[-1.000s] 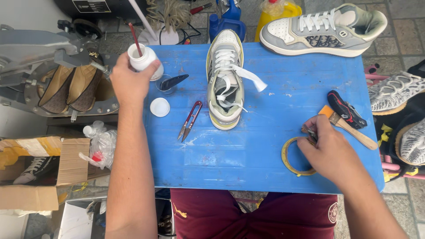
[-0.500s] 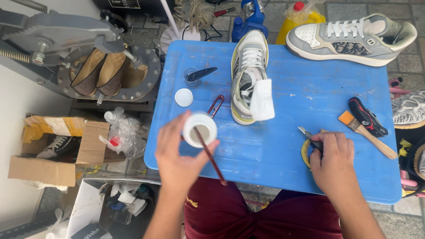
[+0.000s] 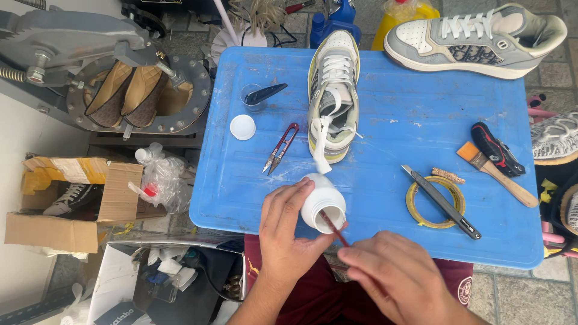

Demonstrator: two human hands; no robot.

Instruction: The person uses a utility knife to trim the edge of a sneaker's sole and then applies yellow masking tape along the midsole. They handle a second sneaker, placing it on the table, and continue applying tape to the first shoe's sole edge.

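Note:
My left hand (image 3: 289, 232) grips a small white jar (image 3: 323, 203), tipped toward me at the near edge of the blue table (image 3: 385, 144). My right hand (image 3: 391, 274) pinches a thin red-handled brush (image 3: 333, 227) whose tip sits in the jar's mouth. Just beyond the jar lies a cream and grey sneaker (image 3: 333, 90) with a white strip hanging from its tongue. The jar's white lid (image 3: 242, 127) rests to the left, near red thread snips (image 3: 279, 148).
A grey sneaker (image 3: 475, 39) lies at the far right corner. A tape ring (image 3: 435, 201) with a utility knife (image 3: 441, 201) across it, a flat paintbrush (image 3: 497, 174) and a black tool (image 3: 497, 148) sit on the right. A press machine (image 3: 120, 78) and cardboard box (image 3: 66, 198) stand left.
My left hand brought the jar from the far left of the table down to the near edge. My right hand left the tape ring and took hold of the brush.

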